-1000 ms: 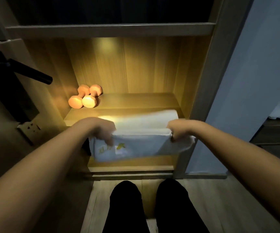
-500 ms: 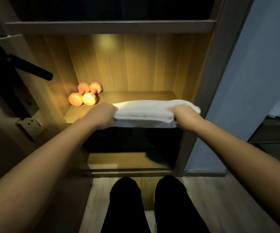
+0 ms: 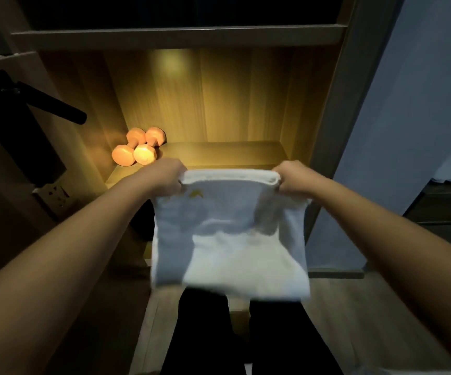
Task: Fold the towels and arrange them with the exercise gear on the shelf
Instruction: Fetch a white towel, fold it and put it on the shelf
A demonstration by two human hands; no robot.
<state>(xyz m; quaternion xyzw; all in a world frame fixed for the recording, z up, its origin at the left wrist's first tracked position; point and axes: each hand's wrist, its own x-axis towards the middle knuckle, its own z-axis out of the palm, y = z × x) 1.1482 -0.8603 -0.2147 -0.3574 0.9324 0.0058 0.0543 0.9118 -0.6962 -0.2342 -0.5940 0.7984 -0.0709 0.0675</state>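
A white towel [image 3: 229,239] with a small yellow mark hangs down in front of the lit wooden shelf [image 3: 232,152]. My left hand [image 3: 162,175] grips its top left corner and my right hand [image 3: 293,177] grips its top right corner, both at the shelf's front edge. The towel's top edge is doubled over between my hands, and its lower part is blurred. Two orange dumbbells [image 3: 137,147] lie at the shelf's back left corner, just beyond my left hand.
A higher shelf board [image 3: 178,36] spans above the lit compartment. A black handle [image 3: 54,106] sticks out at the left, with a wall socket [image 3: 52,194] below it. A grey panel [image 3: 397,131] stands at the right. My legs [image 3: 246,334] are on the wooden floor below.
The towel, held flat and folded at shelf level half a second ago, now hangs open and longer below my hands. Both hands stayed near the shelf's front edge.
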